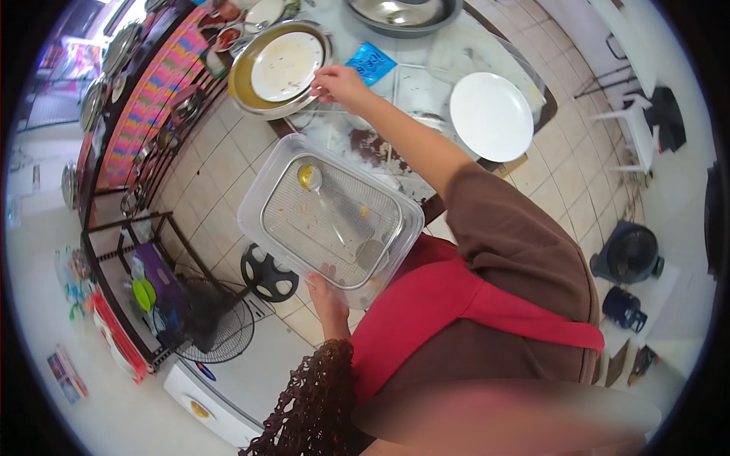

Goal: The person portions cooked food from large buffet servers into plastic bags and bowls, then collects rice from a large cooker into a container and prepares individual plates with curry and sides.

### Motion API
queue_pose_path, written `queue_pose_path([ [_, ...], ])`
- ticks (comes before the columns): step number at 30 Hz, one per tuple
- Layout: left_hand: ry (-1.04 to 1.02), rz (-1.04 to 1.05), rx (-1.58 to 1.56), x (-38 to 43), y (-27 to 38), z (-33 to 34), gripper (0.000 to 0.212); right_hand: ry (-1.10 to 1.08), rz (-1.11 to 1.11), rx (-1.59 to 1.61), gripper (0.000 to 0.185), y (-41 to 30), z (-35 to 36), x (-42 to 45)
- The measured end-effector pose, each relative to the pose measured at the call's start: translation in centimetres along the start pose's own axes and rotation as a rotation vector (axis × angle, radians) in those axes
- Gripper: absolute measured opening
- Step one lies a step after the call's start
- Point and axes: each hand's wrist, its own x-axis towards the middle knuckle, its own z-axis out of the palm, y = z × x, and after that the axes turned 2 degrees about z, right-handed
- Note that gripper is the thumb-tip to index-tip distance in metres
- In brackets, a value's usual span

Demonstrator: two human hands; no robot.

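Note:
My left hand (328,299) grips the near edge of a clear plastic container (256,228). In the container lies a wire-mesh basket (285,251) with crumbs and a clear-handled spoon (309,177), its bowl smeared yellow. My right hand (336,88) is stretched over the table at the right rim of a large metal bowl (242,94), fingers bent close together; whether they hold anything cannot be told. A white plate (285,65) with brown specks sits in that bowl. Beside my right hand lies a blue printed packet (372,62).
On the glass-topped table (410,91) are a white plate (491,117) near the edge and a grey basin (402,17) at the far side. A dark rack (165,142) with pots stands left, a black fan (211,319) and a white appliance (251,365) lower left.

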Motion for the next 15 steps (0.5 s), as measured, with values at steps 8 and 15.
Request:
queue_pose_path([
  [8, -0.276, -0.013, 0.074, 4.1, -1.5, 3.9, 0.049, 1.13, -0.617, -1.409, 0.042, -7.6, -23.1, -22.1],
  [15, -0.462, 0.079, 0.32, 10.3, -2.9, 9.2, 0.056, 1.141, 0.217, -0.601, 0.055, -4.0, -31.8, -25.2],
])
